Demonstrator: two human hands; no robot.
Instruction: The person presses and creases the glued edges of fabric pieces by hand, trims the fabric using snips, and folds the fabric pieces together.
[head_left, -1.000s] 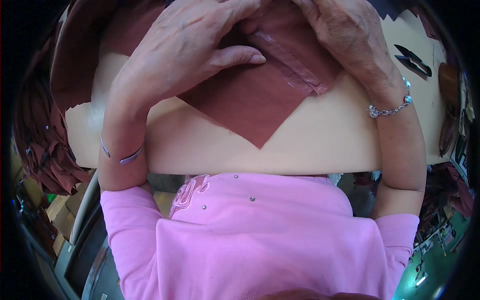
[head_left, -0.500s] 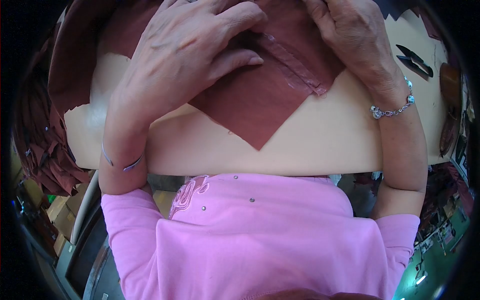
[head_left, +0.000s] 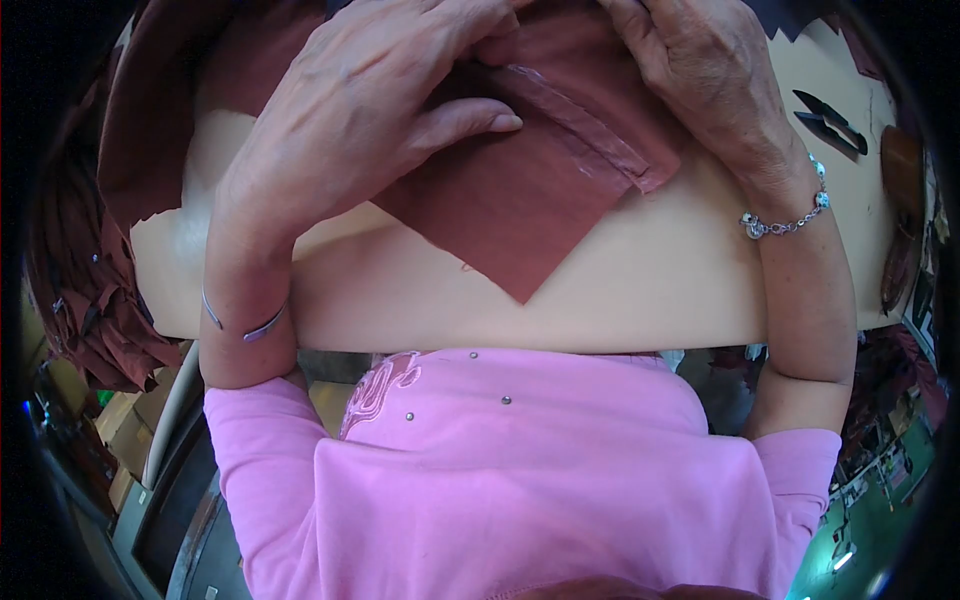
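A reddish-brown fabric piece (head_left: 520,220) lies on the pale tabletop, one corner pointing toward me. A slanting seam with a shiny, whitish folded strip (head_left: 585,130) crosses it. My left hand (head_left: 390,95) is over the fabric's left part, its bent fingers gripping the cloth near the top edge, the thumb held apart just above the surface. On the fabric's upper right, my right hand (head_left: 700,80) is closed, thumb and curled fingers on the cloth. Its fingertips are partly cut off by the top of the view.
Small black thread snips (head_left: 830,122) lie on the cream tabletop (head_left: 600,290) to the right. More brown fabric (head_left: 150,110) is heaped at the upper left, and a bundle of pieces (head_left: 100,310) hangs at the left side. A brown object (head_left: 900,170) sits at the right edge.
My left fingers have shifted slightly up and left over the cloth. The seam strip lies flatter, and the fabric's right edge has moved a little left. My right hand stays nearly in place.
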